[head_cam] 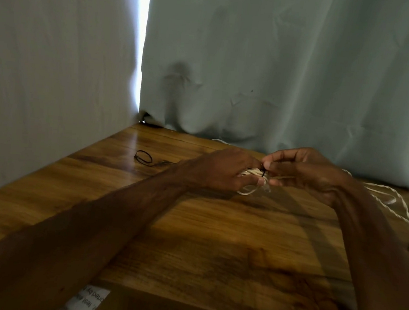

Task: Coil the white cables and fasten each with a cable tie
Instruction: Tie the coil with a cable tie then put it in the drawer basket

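Lying in a loop left of centre, a spare cable tie [144,158] is resting on the wooden table [216,231], well apart from both hands. Just right of it, the left hand [224,171] is gripping the white cable coil [250,172], with its fingers curled round the bundled turns. One loop is hanging below the fist toward the tabletop.

At the centre of the frame, where the two hands are meeting, a black tie [263,170] is crossing the coil. The right hand [304,173] is pinching at that tie, thumb and forefinger pressed together. Whether the tail is threaded through the head is too small to tell. Further right, loose white cable [398,203] is trailing across the table toward the right edge of the frame.

The step in hand is judged to be cinching the tie. For a sound result:

- The left hand should be keeping the turns stacked and gathering in the hanging loop.
- The right hand should be drawing the tail straight, in line with the head.
- Tension should be stopping at snug, without crushing the cable.
- The trailing strand should be staying outside the tie.
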Demonstrator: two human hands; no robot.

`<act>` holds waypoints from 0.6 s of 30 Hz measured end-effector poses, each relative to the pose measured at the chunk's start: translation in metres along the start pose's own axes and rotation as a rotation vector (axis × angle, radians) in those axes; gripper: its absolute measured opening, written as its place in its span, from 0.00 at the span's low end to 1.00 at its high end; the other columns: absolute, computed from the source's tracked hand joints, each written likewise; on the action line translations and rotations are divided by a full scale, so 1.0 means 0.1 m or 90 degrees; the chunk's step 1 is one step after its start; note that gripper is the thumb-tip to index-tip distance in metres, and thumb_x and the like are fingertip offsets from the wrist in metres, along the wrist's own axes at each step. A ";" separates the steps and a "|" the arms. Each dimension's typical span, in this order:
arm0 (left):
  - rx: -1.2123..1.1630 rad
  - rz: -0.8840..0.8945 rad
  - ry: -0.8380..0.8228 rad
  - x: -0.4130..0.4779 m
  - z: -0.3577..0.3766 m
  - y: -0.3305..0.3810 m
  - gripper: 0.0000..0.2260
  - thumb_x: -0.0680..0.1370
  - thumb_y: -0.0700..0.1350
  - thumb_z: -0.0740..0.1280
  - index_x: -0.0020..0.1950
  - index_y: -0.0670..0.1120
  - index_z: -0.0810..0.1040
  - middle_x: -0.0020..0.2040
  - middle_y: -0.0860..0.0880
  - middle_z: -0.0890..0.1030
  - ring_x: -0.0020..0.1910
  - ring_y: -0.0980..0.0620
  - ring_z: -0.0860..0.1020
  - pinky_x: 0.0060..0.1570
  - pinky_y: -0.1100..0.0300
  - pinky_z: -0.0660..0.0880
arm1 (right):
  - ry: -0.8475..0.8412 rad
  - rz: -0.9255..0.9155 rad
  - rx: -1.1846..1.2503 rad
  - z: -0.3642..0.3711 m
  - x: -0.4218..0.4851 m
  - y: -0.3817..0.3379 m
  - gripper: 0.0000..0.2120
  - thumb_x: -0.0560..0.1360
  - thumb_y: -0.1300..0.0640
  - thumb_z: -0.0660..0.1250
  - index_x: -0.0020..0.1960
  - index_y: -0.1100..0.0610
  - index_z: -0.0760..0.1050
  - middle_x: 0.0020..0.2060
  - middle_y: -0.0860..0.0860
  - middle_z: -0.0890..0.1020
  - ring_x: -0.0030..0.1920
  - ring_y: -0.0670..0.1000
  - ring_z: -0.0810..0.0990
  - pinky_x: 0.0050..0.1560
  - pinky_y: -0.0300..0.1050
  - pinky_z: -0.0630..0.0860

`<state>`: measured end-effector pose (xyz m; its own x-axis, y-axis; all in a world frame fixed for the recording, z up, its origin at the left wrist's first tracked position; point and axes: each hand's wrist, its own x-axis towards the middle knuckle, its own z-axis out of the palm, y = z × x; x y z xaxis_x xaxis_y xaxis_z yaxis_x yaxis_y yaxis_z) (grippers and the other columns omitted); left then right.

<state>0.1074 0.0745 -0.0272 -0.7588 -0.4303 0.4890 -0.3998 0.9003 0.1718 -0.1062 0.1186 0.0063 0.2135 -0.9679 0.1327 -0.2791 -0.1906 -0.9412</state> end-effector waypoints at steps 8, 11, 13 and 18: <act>0.013 0.008 -0.001 -0.01 -0.01 0.02 0.10 0.83 0.52 0.65 0.50 0.49 0.82 0.38 0.58 0.78 0.37 0.56 0.78 0.39 0.55 0.74 | -0.001 0.007 0.015 -0.01 0.03 0.03 0.06 0.73 0.70 0.71 0.50 0.66 0.82 0.44 0.55 0.88 0.42 0.50 0.87 0.41 0.40 0.84; 0.019 0.014 0.001 -0.01 -0.02 0.03 0.09 0.82 0.52 0.64 0.50 0.50 0.82 0.36 0.61 0.75 0.37 0.58 0.77 0.39 0.58 0.72 | -0.005 0.010 0.032 0.00 0.02 0.02 0.08 0.72 0.71 0.71 0.51 0.67 0.82 0.44 0.56 0.87 0.42 0.50 0.87 0.41 0.39 0.83; 0.023 0.012 -0.001 -0.01 -0.01 0.04 0.08 0.82 0.52 0.64 0.47 0.53 0.79 0.36 0.62 0.74 0.36 0.59 0.76 0.38 0.57 0.73 | -0.009 0.019 0.046 0.00 0.01 0.02 0.12 0.68 0.69 0.73 0.51 0.67 0.82 0.44 0.57 0.87 0.42 0.51 0.87 0.41 0.39 0.84; 0.029 0.008 -0.003 -0.01 0.00 0.03 0.11 0.82 0.52 0.65 0.46 0.48 0.81 0.36 0.57 0.77 0.36 0.55 0.77 0.38 0.55 0.73 | -0.006 0.029 0.053 -0.02 0.01 0.01 0.13 0.65 0.67 0.74 0.49 0.65 0.83 0.44 0.58 0.87 0.43 0.52 0.87 0.44 0.41 0.85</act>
<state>0.1067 0.0773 -0.0269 -0.7666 -0.4196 0.4861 -0.4129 0.9018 0.1272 -0.1078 0.1177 0.0060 0.2112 -0.9736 0.0860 -0.2098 -0.1311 -0.9689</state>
